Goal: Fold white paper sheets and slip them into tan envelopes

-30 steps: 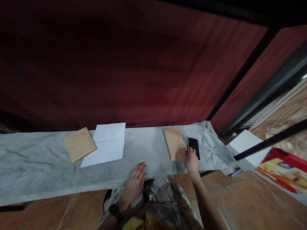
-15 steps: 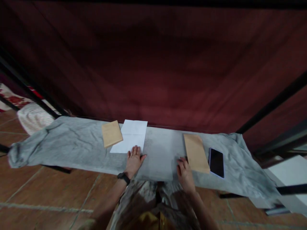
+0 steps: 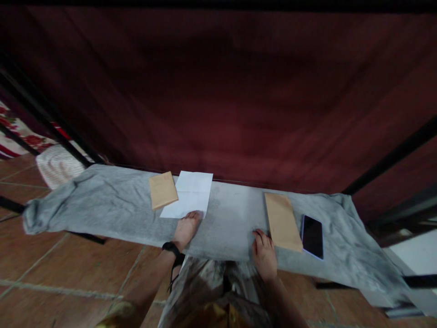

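Note:
A grey cloth (image 3: 112, 205) covers a long low surface in front of me. My left hand (image 3: 185, 229), with a black band at the wrist, lies flat and open, its fingertips on the near edge of a white sheet of paper (image 3: 191, 196). A small brown envelope (image 3: 163, 189) lies beside that sheet, on its left. My right hand (image 3: 264, 253) rests open on the cloth, fingers just left of a longer brown envelope (image 3: 282, 221). A dark phone (image 3: 312, 236) lies face up to the right of that envelope.
A dark red curtain (image 3: 218, 100) hangs behind the surface. Black metal bars (image 3: 44, 123) cross at the left and right. A striped bundle (image 3: 56, 166) sits on the tiled floor (image 3: 68, 278) at the left. My lap is at the bottom centre.
My right hand has left the phone and come to rest beside the long envelope. My left hand has reached forward onto the white sheet's edge. The view has swung left.

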Demonstrator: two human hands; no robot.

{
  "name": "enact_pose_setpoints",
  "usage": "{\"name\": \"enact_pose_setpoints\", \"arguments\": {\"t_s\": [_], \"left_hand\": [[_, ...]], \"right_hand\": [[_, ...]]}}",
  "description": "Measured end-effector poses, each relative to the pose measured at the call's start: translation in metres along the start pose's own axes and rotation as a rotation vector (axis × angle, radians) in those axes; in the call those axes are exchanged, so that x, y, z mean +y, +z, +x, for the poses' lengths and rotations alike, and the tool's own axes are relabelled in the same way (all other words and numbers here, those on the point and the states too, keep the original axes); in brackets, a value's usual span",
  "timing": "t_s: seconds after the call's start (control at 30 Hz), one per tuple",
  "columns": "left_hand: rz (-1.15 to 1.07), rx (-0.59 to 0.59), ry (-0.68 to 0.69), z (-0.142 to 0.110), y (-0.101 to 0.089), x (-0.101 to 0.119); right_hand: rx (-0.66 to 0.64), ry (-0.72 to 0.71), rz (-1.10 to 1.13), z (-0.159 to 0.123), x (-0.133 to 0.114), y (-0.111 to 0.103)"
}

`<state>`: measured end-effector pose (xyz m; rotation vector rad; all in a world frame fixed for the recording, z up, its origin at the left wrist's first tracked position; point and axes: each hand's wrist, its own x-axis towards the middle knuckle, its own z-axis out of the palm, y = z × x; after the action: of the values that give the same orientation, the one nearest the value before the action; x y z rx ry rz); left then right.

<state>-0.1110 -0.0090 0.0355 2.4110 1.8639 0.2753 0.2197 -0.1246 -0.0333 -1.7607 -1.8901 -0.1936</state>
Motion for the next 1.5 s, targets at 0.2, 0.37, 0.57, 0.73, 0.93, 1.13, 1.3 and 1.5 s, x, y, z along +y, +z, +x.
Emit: {"name": "enact_pose_setpoints", "arguments": {"t_s": [0.2, 0.37, 0.57, 0.73, 0.93, 1.13, 1.3, 1.5], "left_hand": [[-0.108, 0.048, -0.04, 0.003, 0.002, 0.003], [-0.287, 0.082, -0.063, 0.006, 0.006, 0.006], [-0.446, 0.144, -0.172, 0.017, 0.011, -0.001], [-0.644, 0.217, -0.233, 0.024, 0.006, -0.009], [-0.759, 0.318, -0.205, 0.015, -0.011, -0.001], [-0.615, 0.175, 0.182, -0.024, -0.007, 0.081], [-0.396, 0.048, 0.368, -0.057, 0.011, 0.153], [-0.313, 0.026, 0.475, -0.074, 0.031, 0.184]], "right_hand": [[-0.006, 0.0, 0.002, 0.0, -0.001, -0.002], [-0.013, -0.004, -0.007, 0.002, -0.001, -0.004], [-0.015, -0.006, 0.001, 0.001, -0.001, -0.004], [-0.022, 0.001, 0.01, 0.001, -0.002, -0.006], [-0.029, 0.036, 0.062, 0.002, -0.003, -0.007], [-0.023, 0.148, 0.321, 0.011, -0.008, -0.01], [-0.036, 0.29, 0.617, 0.02, -0.015, -0.005], [-0.032, 0.323, 0.595, 0.026, -0.01, 0.008]]}}
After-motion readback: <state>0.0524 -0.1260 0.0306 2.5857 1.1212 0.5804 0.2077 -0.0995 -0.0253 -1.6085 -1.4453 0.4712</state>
